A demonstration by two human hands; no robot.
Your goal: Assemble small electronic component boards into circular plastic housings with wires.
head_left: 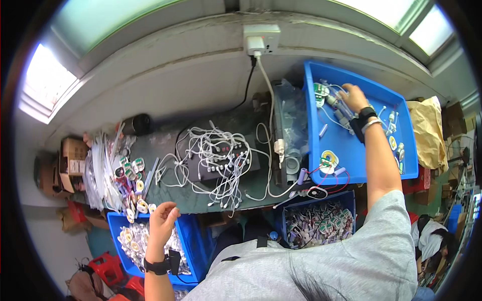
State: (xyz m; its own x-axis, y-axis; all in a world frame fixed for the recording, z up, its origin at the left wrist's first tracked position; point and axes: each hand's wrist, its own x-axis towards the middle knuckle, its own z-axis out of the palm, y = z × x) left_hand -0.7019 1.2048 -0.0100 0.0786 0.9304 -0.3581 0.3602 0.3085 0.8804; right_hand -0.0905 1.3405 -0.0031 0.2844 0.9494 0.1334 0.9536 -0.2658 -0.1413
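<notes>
a dark green surface [170, 195] spans the scene, a blue tray [351, 150] to its right, a blue bin [198, 241] near left. the left hand [162, 220] hangs by the bin, grip loosely spread; the right hand [354, 98] is at wired parts [342, 118] in the tray's far left, pinching or not, i cannot tell.

Clear-and-white cylindrical pieces [343, 117], several, jumbled aslant just below and left of the right hand [354, 98]; fingertip contact unclear. Green-and-white circuit boards [320, 91] left of its fingers. Thin white wire [329, 118] curving below the grip. Round white-and-yellow pieces [132, 239], heaped loose, left of the left hand [163, 221].
</notes>
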